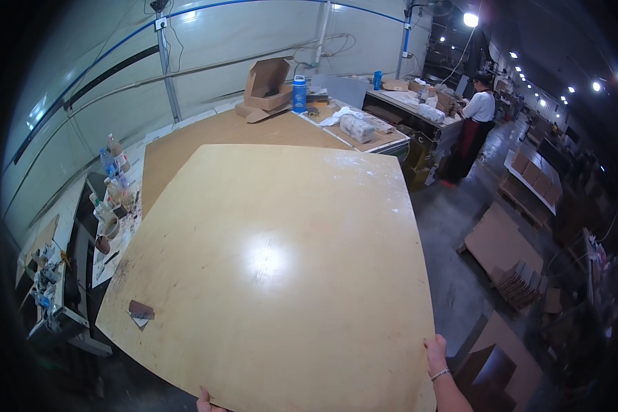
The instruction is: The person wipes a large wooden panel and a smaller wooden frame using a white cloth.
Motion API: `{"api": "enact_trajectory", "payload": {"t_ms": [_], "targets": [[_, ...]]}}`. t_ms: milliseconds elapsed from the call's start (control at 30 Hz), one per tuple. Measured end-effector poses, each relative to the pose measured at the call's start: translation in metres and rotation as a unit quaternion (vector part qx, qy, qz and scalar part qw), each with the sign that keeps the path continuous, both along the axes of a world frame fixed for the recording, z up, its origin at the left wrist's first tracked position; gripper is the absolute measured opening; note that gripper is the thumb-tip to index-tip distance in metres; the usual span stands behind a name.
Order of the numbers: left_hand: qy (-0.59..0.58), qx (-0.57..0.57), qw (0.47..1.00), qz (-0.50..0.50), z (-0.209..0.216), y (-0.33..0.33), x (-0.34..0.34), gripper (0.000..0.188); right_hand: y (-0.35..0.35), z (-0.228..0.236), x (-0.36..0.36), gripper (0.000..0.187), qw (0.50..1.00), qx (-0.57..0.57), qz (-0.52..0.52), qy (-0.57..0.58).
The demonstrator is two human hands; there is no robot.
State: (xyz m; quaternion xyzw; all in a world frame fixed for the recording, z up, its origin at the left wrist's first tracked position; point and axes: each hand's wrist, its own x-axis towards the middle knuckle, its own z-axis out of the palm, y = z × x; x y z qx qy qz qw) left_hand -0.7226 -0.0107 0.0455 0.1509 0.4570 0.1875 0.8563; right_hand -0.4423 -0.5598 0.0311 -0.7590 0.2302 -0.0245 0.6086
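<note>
A large pale yellow wooden board (pixel 309 323) fills the middle of the head view, glossy, with white dust marks near its far right corner. My left hand (pixel 209 404) grips the near edge at the bottom of the picture; its thumb shows on top and most of it is cut off. At the right edge, near the close corner, my right hand (pixel 436 353) is closed round the board, a bracelet on its wrist. The fingers under the board are hidden. On the board's left part lies a small folded brown and white piece (pixel 141 312), perhaps sandpaper.
Behind the board is a brown-topped table (pixel 185 147) with an open cardboard box (pixel 268 89) and a blue bottle (pixel 299 94). Several plastic bottles (pixel 117 154) stand at the left. A co-worker (pixel 478 113) stands at the far right bench. Cardboard stacks (pixel 505 244) lie on the right floor.
</note>
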Motion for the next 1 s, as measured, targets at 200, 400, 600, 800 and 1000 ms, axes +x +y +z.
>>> {"api": "enact_trajectory", "payload": {"t_ms": [200, 400, 600, 800, 1000], "targets": [[0.003, 0.023, 0.999, 0.035, -0.004, -0.012, -0.01, 0.056, 0.032, 0.02, 0.038, 0.018, 0.998, 0.012, 0.052, 0.017], [-0.154, 0.017, 0.986, 0.061, -0.055, -0.013, -0.017, 0.044, 0.049, 0.01, 0.106, 0.009, 0.994, -0.018, 0.104, 0.0], [-0.16, 0.028, 0.981, 0.101, -0.049, -0.035, 0.05, 0.047, 0.059, 0.002, 0.199, 0.003, 0.991, 0.02, 0.132, -0.009], [-0.177, 0.027, 0.979, 0.101, -0.051, -0.055, 0.105, 0.048, 0.072, -0.013, 0.298, 0.011, 0.986, 0.001, 0.168, 0.0], [-0.194, -0.017, 0.977, 0.088, -0.048, -0.071, 0.172, 0.049, 0.086, -0.013, 0.39, 0.016, 0.987, -0.031, 0.16, -0.003]]}}
